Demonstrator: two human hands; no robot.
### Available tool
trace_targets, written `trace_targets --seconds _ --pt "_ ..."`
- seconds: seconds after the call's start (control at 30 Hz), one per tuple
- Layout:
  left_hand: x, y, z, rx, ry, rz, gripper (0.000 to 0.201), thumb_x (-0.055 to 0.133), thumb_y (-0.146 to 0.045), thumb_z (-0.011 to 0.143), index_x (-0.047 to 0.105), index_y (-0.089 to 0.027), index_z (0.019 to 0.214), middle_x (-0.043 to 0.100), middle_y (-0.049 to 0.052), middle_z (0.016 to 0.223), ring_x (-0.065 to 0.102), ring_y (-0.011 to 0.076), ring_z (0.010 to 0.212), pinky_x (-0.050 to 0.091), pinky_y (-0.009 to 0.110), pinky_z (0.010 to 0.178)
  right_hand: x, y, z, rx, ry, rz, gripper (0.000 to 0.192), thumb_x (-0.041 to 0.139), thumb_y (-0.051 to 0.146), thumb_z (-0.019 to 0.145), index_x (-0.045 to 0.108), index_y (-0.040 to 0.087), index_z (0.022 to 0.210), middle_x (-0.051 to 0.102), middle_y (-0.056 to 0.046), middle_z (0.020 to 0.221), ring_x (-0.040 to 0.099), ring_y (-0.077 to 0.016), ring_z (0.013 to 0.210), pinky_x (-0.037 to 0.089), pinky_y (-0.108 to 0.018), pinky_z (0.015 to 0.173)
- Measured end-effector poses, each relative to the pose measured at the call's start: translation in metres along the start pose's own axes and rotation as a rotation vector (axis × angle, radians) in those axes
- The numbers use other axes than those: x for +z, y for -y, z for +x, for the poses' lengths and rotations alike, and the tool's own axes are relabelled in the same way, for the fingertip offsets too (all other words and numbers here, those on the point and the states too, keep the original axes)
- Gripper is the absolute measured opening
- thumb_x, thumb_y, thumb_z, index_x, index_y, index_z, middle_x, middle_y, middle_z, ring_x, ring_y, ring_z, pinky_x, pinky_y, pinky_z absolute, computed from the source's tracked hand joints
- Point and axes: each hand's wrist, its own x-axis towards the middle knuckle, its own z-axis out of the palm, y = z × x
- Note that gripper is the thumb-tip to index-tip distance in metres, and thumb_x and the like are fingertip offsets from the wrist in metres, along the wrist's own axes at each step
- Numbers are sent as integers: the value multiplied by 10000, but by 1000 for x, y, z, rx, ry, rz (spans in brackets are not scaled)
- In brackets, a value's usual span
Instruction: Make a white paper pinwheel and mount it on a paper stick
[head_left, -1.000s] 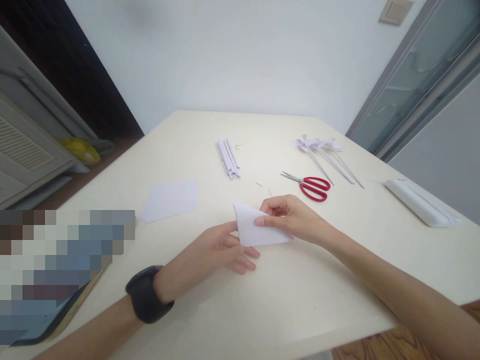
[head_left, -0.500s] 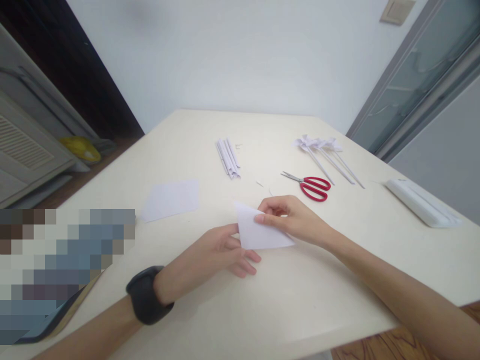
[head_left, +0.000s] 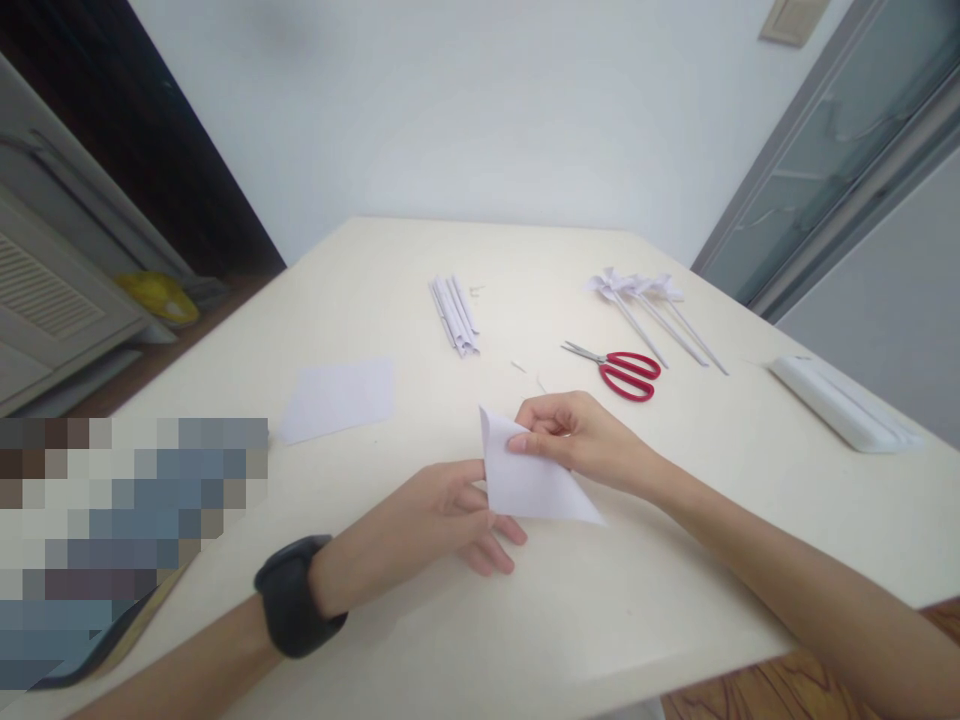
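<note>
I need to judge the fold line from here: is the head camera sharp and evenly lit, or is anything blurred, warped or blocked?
Head view: soft, even light with only faint shadows under the hands; the folded paper and red scissors look sharp; the table edges and door frame splay outward from wide-angle distortion; a pixelated block masks the lower left; no strong glare shows.

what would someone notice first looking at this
The two hands at the middle of the table: the left hand and the right hand both pinch a folded white paper triangle. Behind them, red-handled scissors stand out beside a few paper pinwheels, with a flat paper sheet off to the left.
</note>
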Motion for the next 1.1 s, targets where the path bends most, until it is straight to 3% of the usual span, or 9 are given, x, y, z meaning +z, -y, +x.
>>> trace_targets --seconds 0.17,0.33,0.67,1.1 --pt "3 5 -1 -14 62 -13 164 471 -231 845 541 -148 969 681 111 942 683 219 755 542 335 668 1 1 1 -32 46 -49 291 512 450 810 522 172 724 431 49 567 365 -74 514 270 -211 484" --pt "4 4 -2 -22 114 15 164 462 -221 848 540 -155 976 683 99 924 685 202 730 534 290 626 2 -2 2 -10 100 41 295 519 442 807 487 172 692 381 60 519 338 -69 479 239 -203 439" --pt "7 3 -2 -58 159 22 161 474 -236 837 537 -162 965 695 92 877 686 201 706 525 274 596 3 -2 2 1 79 63 259 518 424 813 526 170 759 461 38 587 413 -82 537 290 -197 472" --pt "7 -1 -1 -57 178 42 169 476 -226 834 546 -172 978 693 92 866 687 198 702 528 272 597 5 -2 2 1 40 147 250 535 385 809 501 165 694 453 43 545 402 -76 501 292 -198 461"
